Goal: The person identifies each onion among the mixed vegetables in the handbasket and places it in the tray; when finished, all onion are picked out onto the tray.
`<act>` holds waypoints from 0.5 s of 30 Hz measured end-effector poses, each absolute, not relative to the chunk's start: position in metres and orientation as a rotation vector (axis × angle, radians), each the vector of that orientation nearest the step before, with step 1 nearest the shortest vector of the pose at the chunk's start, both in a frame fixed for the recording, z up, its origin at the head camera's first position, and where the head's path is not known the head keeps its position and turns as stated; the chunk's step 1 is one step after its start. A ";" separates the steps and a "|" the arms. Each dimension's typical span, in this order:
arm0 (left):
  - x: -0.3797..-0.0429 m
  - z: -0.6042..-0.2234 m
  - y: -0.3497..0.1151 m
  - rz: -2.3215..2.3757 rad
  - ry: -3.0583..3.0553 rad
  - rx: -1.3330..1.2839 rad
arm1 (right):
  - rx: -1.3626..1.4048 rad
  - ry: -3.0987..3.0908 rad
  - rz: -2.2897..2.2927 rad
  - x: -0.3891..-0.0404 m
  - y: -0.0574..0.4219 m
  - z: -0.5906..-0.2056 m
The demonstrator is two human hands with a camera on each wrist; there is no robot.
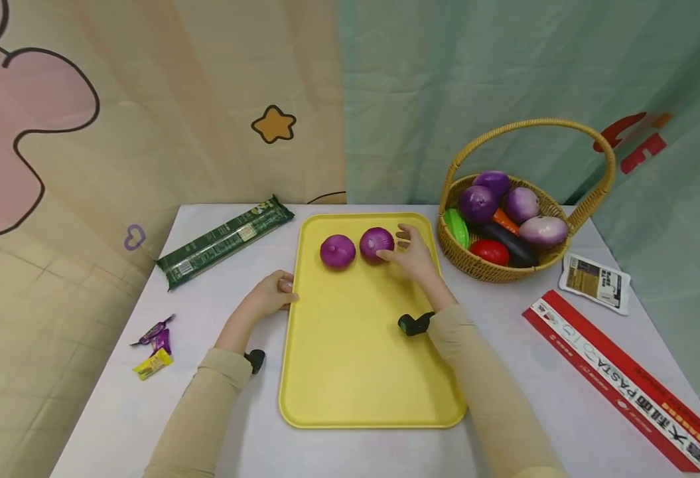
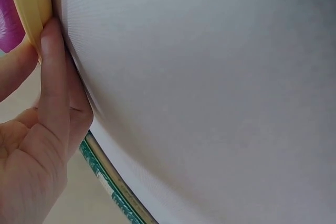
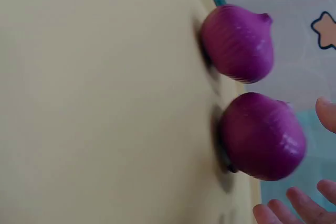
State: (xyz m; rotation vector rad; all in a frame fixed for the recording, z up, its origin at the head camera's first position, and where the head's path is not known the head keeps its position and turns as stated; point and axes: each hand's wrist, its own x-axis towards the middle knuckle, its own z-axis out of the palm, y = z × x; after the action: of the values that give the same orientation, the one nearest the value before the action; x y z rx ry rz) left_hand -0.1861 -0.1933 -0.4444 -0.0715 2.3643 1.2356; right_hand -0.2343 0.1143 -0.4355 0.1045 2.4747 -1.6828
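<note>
And here's the left hand (image 1: 269, 292), pinching the left rim of the yellow tray (image 1: 373, 358), thumb on one side, fingers on the other! Over on the far right, the right hand (image 1: 414, 252) is spread, thumb and fingers apart around the right-hand purple onion (image 1: 375, 243); the right wrist view shows a gap between them. That onion sits on the tray near its far edge, with the left-hand purple onion (image 1: 338, 252) just beside it, the two not touching.

Around them on the white surface (image 1: 260, 411): a long green packet (image 1: 224, 242) lies slanted at the far left, wrapped candies (image 1: 161, 342) nearer. Beyond the tray's right edge stands a wicker basket (image 1: 475, 267), dark eggplant (image 1: 507, 244) and red tomato (image 1: 490, 252) among its vegetables, then a small sachet (image 1: 594, 282) and a red pasta box (image 1: 624, 382) lying diagonally.
</note>
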 end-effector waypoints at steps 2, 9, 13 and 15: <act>-0.186 -0.445 -0.194 1.239 2.366 -0.066 | 0.085 2.508 -1.706 -0.233 0.124 -0.424; -0.187 -0.448 -0.194 1.233 2.370 -0.061 | 0.234 2.637 -1.935 -0.235 0.174 -0.388; -0.188 -0.450 -0.195 1.226 2.365 -0.053 | 0.479 2.663 -2.000 -0.242 0.204 -0.380; -0.188 -0.450 -0.195 1.225 2.365 -0.059 | 0.574 2.699 -1.980 -0.247 0.217 -0.380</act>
State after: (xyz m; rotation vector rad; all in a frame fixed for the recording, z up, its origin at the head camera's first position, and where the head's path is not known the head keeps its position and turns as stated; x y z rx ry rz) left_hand -0.1879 -0.1953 -0.4499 -0.0588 2.3654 1.2251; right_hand -0.2467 0.2165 -0.3805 0.5741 2.6989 -1.9799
